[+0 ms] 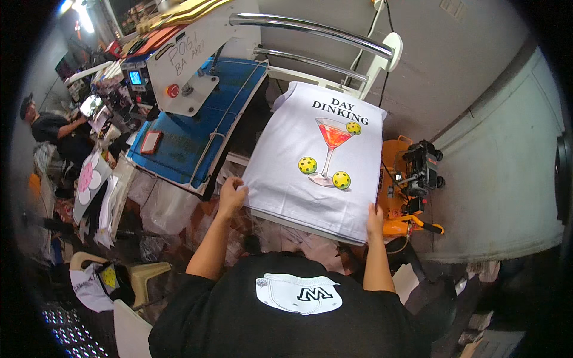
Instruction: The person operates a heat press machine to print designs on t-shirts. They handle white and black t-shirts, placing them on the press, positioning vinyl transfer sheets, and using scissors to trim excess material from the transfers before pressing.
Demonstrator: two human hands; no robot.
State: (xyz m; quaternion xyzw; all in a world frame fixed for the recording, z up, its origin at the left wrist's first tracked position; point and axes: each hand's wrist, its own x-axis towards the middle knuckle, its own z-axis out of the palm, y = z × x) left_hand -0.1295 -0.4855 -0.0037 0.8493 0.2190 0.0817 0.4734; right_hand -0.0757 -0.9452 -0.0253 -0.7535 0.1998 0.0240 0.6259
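A white T-shirt [280,161] lies spread over the flat lower bed [298,225] of a heat press. Its print has dark lettering, a red cocktail in a stemmed glass and several yellow balls with holes. At the shirt's lower left edge, my left hand [231,196] pinches the cloth between thumb and fingers. My right hand [374,219] grips the opposite edge near the lower right corner, its fingers partly hidden by the cloth. The fabric stretches between both hands, with slight creases near the hem.
The press's blue-topped upper plate [179,149] is swung out to the left, with a red stop button [172,90] on its arm. An orange air compressor [394,179] stands at right. A plastic chair [146,280] is at lower left. Another person [59,134] holds a lit screen at far left.
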